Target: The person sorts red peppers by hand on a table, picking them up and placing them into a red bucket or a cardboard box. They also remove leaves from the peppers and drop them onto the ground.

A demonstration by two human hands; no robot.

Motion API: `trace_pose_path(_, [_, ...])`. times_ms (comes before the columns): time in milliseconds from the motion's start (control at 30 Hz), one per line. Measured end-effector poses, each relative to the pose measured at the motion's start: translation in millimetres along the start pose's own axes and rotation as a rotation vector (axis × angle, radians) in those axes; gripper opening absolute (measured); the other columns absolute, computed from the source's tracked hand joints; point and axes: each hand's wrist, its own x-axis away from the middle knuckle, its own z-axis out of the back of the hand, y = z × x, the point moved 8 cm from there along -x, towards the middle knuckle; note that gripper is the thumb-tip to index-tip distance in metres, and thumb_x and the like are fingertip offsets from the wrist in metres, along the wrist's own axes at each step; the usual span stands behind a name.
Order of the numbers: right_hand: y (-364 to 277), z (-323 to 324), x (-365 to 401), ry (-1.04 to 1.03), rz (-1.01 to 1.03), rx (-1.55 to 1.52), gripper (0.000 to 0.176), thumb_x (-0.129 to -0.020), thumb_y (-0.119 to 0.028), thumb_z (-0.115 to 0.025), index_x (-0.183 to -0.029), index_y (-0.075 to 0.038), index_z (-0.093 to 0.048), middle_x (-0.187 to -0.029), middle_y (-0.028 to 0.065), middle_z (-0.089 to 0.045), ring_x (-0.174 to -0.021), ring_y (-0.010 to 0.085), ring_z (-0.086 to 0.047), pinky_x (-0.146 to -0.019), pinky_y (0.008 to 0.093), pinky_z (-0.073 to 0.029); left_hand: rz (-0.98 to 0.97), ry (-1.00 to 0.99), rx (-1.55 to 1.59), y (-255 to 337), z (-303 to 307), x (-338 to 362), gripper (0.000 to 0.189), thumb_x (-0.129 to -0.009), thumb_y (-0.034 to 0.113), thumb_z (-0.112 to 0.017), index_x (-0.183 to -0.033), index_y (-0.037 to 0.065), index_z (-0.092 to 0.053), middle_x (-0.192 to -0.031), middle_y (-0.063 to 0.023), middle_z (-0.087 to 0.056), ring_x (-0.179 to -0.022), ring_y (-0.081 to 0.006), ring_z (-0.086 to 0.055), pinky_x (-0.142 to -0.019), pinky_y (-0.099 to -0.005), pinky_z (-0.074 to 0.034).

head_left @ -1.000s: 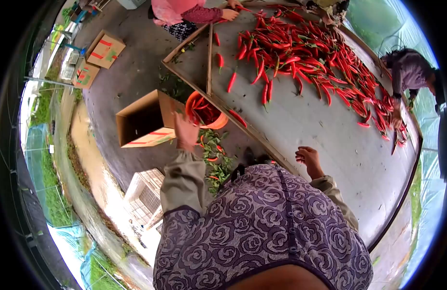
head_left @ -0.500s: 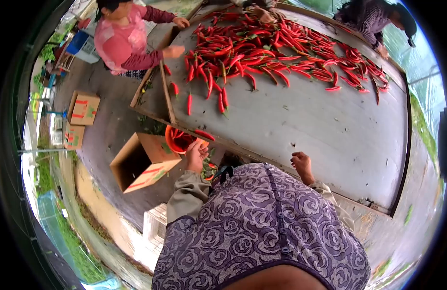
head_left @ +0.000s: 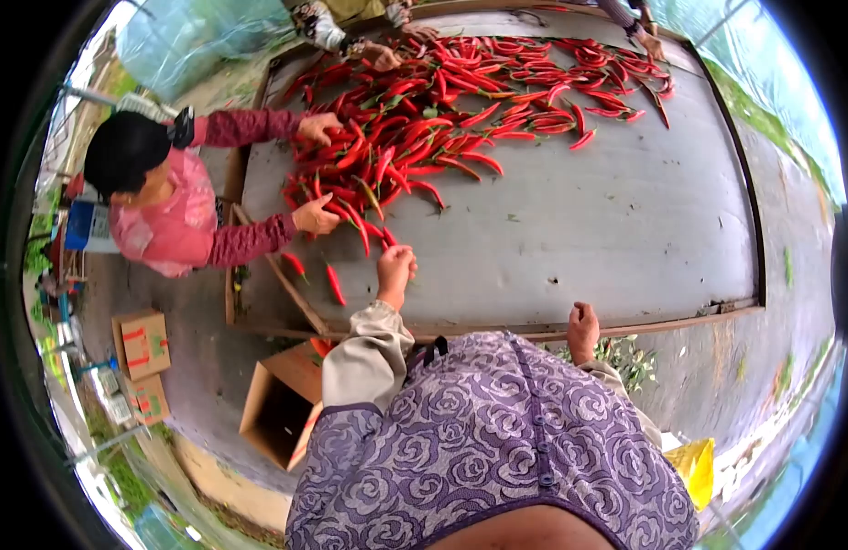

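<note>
Red chili peppers (head_left: 415, 137) lie in a wide heap over the far and left part of a grey table (head_left: 570, 220). My left hand (head_left: 396, 271) is over the table just below the heap's near edge, fingers closed at the tips of red peppers; whether it grips one is hard to tell. Two loose peppers (head_left: 335, 284) lie to its left. Near the table's front edge, my right hand (head_left: 583, 332) is curled, with no pepper seen in it.
A co-worker in pink (head_left: 172, 202) reaches into the heap from the left. Other people's hands (head_left: 380, 55) work at the far side. An open cardboard box (head_left: 282, 403) stands below the table's left corner, and more boxes (head_left: 142, 344) farther left.
The view has turned. My left hand has gone from beside the orange bucket up to the heap's edge. The pink-clad co-worker's hands have moved onto the peppers.
</note>
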Motion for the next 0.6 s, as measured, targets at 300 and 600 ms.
trace_pose_path(300, [-39.8, -23.3, -32.7, -0.259, -0.386, 0.286, 0.058, -0.076, -0.048, -0.075, -0.102, 0.0, -0.055, -0.097, 0.0201, -0.066, -0.095, 0.0366, -0.063, -0.08, 0.0432, -0.05, -0.278, -0.222, -0.21, 95.9, -34.0, -130.4, 0.013, -0.09, 0.009, -0.06, -0.099, 0.002, -0.064, -0.077, -0.0006, -0.062, -0.058, -0.008, -0.057, -0.05, -0.0217, -0.046])
trace_pose_path(600, [-92.9, -68.3, -77.8, -0.511, -0.304, 0.61, 0.077, -0.072, -0.061, -0.076, -0.107, 0.004, -0.054, -0.112, 0.0212, -0.061, -0.109, 0.0342, -0.059, -0.09, 0.0414, -0.049, -0.682, 0.013, -0.626, 225.5, -99.5, -268.6, 0.024, -0.082, 0.021, -0.067, -0.098, 0.004, -0.068, -0.092, -0.0157, -0.069, -0.088, -0.0327, -0.066, -0.076, -0.0428, -0.052])
